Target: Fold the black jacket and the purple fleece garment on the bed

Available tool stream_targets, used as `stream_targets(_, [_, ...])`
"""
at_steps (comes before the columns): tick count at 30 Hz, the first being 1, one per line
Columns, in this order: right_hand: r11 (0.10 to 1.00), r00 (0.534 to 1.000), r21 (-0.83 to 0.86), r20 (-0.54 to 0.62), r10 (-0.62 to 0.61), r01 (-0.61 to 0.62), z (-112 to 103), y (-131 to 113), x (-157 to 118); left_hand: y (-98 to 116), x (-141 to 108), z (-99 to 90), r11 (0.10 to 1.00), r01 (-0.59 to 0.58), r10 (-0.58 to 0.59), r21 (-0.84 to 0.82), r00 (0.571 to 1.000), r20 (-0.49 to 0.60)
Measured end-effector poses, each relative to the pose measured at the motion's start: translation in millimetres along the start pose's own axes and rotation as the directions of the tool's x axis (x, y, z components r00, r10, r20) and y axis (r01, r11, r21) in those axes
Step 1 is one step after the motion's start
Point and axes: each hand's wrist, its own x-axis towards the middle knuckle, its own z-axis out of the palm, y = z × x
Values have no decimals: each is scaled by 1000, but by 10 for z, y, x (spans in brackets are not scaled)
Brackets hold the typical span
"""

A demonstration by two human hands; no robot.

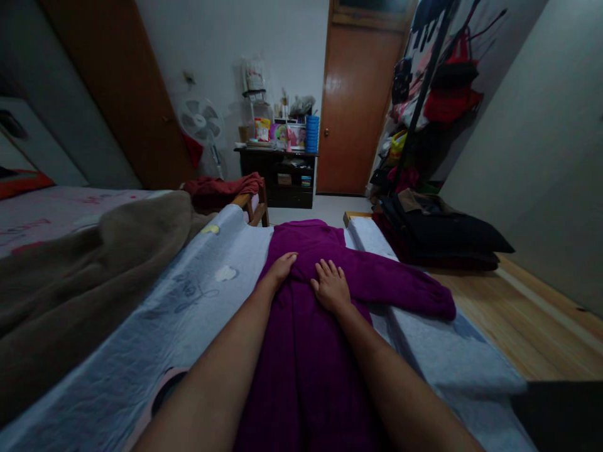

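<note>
A purple long-sleeved garment (315,351) lies spread on a pale patterned sheet (188,301), one sleeve stretched out to the right. At the garment's upper left part, my left hand (282,267) pinches the purple cloth between thumb and fingers. My right hand (331,285) rests flat on the garment just to the right, its fingers spread. No second sleeve shows on the left side; part of the cloth there is hidden by my left hand and forearm.
A brown blanket (136,232) lies at the left. Folded dark clothes (433,229) are stacked on a wooden surface (532,307) at the right. Beyond stand a fan (201,119), a dark cabinet (277,179) and a brown door (353,107).
</note>
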Motion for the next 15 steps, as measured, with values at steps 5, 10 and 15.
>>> stream_targets(5, [1000,999,-18,-45,6,-6,38,18,-45,-81,-430,-267,996,42,-40,-84,999,23])
stream_targets(10, [996,989,-27,-116,-92,89,21,-16,-112,-79,-1164,-304,993,3,-21,118,989,147])
stream_targets(15, [949,949,11,-32,-314,314,-10,-159,-332,20,-1741,-179,800,-190,37,570,962,269])
